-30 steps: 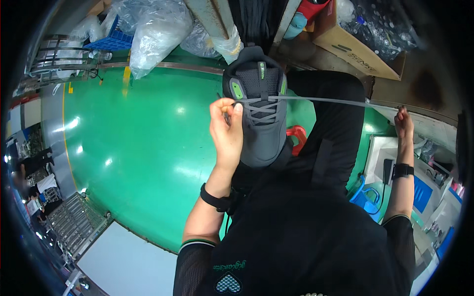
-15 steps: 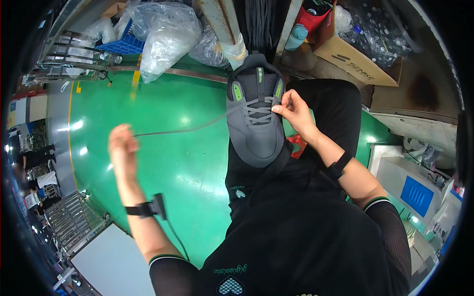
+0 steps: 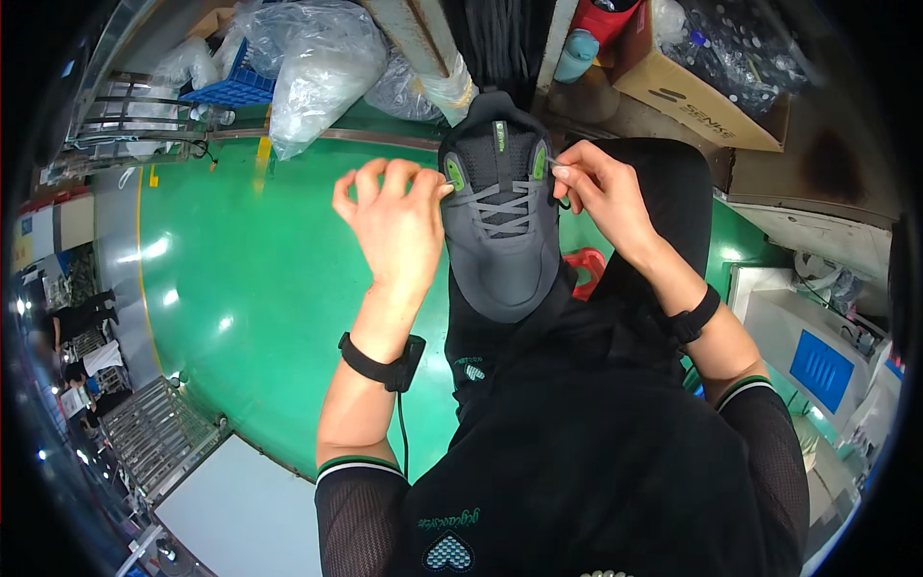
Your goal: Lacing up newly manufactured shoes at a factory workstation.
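from my end of the link i am seeing the left hand (image 3: 396, 221) coming back in from far out on the left, where half a second ago it was drawing the lace (image 3: 507, 228) across; now its fingertips are bunching at the left edge of the grey shoe (image 3: 505, 274), though i cannot tell whether they are gripping anything. the right hand (image 3: 611, 197) is pinching what looks like a bit of lace just beside the opposite edge. the shoe is sitting between both hands, toe toward the wearer's lap (image 3: 577, 346), and no strand is stretching out sideways any more, so i am judging that the long pull is giving way to closer work near the top crossings. farther off, the green floor (image 3: 288, 317) is spreading out, and clear plastic bags (image 3: 322, 77) are slumping beyond it.
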`<state>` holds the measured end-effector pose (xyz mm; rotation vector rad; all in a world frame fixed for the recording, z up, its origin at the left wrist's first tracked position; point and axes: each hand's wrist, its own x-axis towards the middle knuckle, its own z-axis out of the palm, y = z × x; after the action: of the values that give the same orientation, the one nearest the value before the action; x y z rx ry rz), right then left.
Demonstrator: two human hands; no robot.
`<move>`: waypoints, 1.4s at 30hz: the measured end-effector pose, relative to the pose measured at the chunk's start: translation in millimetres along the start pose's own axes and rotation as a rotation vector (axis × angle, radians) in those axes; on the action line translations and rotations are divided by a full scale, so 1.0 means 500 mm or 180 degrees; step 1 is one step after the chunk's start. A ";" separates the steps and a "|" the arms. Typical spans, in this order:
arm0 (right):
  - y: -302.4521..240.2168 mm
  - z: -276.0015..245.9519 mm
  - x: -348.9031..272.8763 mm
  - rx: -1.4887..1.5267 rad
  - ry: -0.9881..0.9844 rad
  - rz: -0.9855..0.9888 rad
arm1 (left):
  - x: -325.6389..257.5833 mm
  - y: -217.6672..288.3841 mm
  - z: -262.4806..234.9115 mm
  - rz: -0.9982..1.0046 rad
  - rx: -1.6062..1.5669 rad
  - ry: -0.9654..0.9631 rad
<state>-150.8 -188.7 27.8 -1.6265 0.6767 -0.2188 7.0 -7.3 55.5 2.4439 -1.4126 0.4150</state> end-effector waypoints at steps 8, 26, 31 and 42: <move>-0.013 -0.008 0.005 -0.1345 0.0068 -0.0735 | 0.034 0.015 -0.019 0.0679 0.0403 -0.0616; -0.051 -0.029 0.075 -0.2234 -0.1027 -0.0288 | 0.073 0.005 -0.029 0.0872 0.0374 -0.1162; -0.036 0.010 0.065 -0.3551 -0.0527 -0.1837 | 0.077 0.014 -0.033 0.1076 0.0293 -0.1274; -0.070 -0.055 0.113 -0.3685 -0.1274 -0.2524 | 0.085 0.003 -0.023 0.0876 0.0071 -0.1229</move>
<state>-108.5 -241.3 52.8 -2.8969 -0.2986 -0.0399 24.7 -37.0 82.8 2.4436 -1.9199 0.0085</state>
